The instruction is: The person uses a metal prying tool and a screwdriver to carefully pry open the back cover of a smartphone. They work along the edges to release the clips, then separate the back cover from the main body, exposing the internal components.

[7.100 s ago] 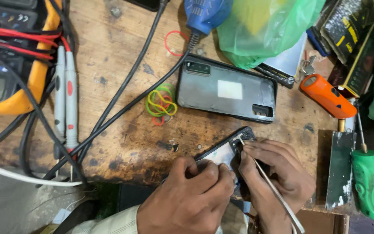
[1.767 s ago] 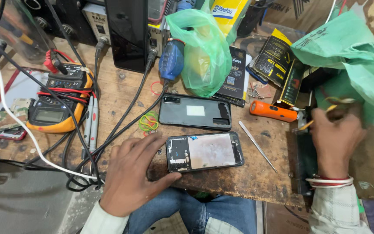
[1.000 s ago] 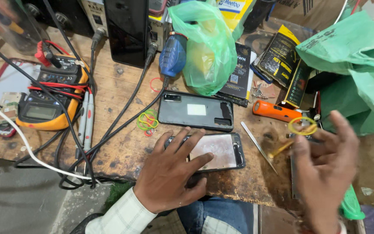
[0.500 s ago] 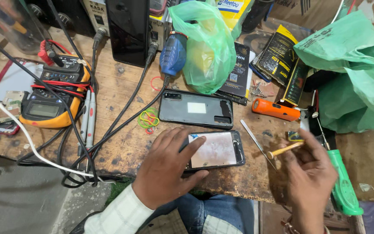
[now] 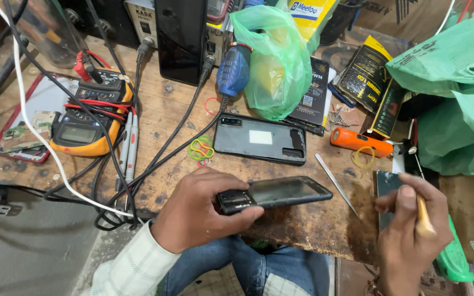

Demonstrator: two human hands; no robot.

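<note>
Left hand (image 5: 204,211) grips phone (image 5: 272,193), tilted up off bench (image 5: 165,115) edge. Right hand (image 5: 412,225) pinches thin yellow-handled tool (image 5: 422,214), just right of phone. Tweezers (image 5: 337,185) lie between. Opening-up stage, I judge; next calls for tool tip at phone seam.

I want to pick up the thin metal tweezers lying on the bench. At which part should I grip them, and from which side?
Grip the tweezers near the upper, wider end, coming from above with finger and thumb across the narrow width. They lie flat on the wooden bench, slanting down to a fine tip by the right hand. The upper end has bare wood around it, likely giving more room.
</note>
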